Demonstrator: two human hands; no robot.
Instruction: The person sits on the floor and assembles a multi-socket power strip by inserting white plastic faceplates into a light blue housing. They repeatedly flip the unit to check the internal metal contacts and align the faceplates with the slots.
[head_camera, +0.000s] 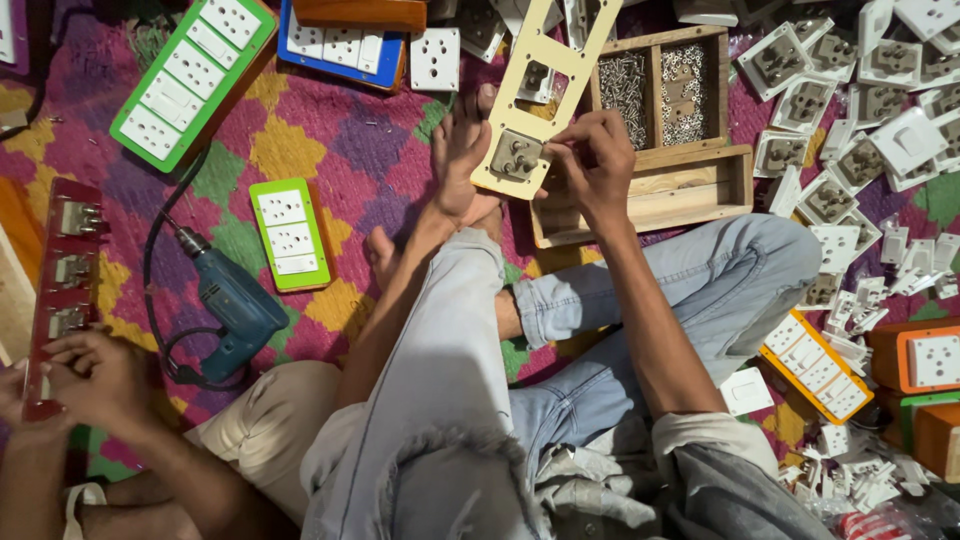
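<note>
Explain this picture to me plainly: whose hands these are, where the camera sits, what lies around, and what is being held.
The camera sits on a person's head, looking down at their lap and crossed legs. Their left hand and right hand hold a cream plate with cut-outs; a socket part sits in its lowest opening. Behind it stands a wooden box of screws. On the patterned mat lie a blue drill, green switch boards and white sockets. Bottom left, another person's hands touch a red board.

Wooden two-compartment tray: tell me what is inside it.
The open wooden two-compartment tray holds loose small metal screws: darker ones in its left compartment, shinier ones in its right. The long cream cut-out panel and the right hand cover its lower left corner.
</note>
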